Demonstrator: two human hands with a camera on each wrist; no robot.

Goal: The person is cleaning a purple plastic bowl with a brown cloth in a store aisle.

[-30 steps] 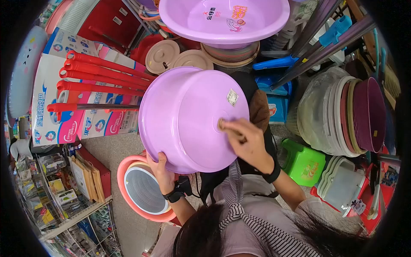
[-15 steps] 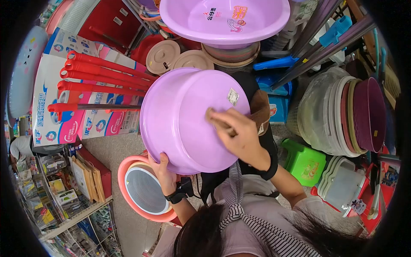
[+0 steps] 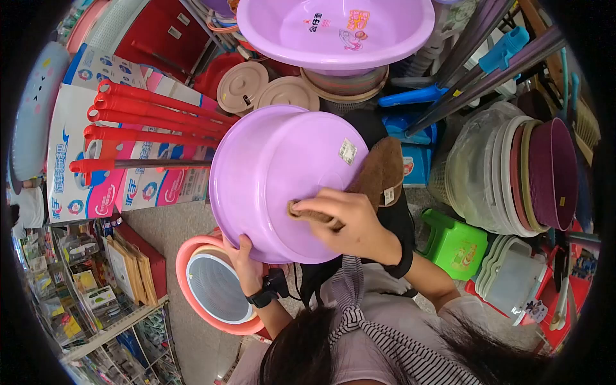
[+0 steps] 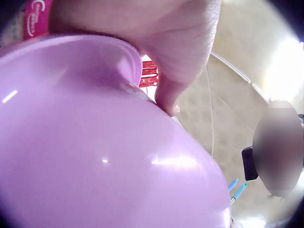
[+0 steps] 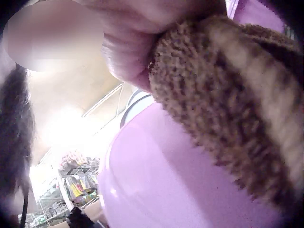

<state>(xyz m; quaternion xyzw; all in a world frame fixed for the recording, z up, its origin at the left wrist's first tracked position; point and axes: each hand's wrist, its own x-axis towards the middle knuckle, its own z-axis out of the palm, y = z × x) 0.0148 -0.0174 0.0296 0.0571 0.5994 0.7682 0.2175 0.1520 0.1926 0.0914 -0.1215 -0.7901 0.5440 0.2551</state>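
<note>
A light purple plastic basin (image 3: 247, 167) is held tilted in front of the person, its underside with a small white sticker (image 3: 347, 151) facing up toward the head camera. My left hand (image 3: 244, 262) grips its rim at the lower left, the thumb lying on the outer wall. In the left wrist view the thumb (image 4: 168, 97) shows against the wall, while the other fingers are hidden. My right hand (image 3: 356, 228) pinches a brown fuzzy cloth (image 3: 378, 176) against the underside, near its lower edge. The cloth's shaggy pile (image 5: 199, 99) fills much of the right wrist view.
A larger purple tub (image 3: 289, 45) stands ahead. Red mop handles (image 3: 154, 115) reach in from the left. A coral basin (image 3: 182, 276) holds a grey-blue basket (image 3: 215, 289) below. To the right are stacked basins (image 3: 555, 173), a green stool (image 3: 455, 244) and a blue dustpan (image 3: 417, 163).
My right hand has slid the cloth from the middle of the basin's underside toward its lower left, and more of the cloth's hanging part shows. The left hand keeps its grip on the rim.
</note>
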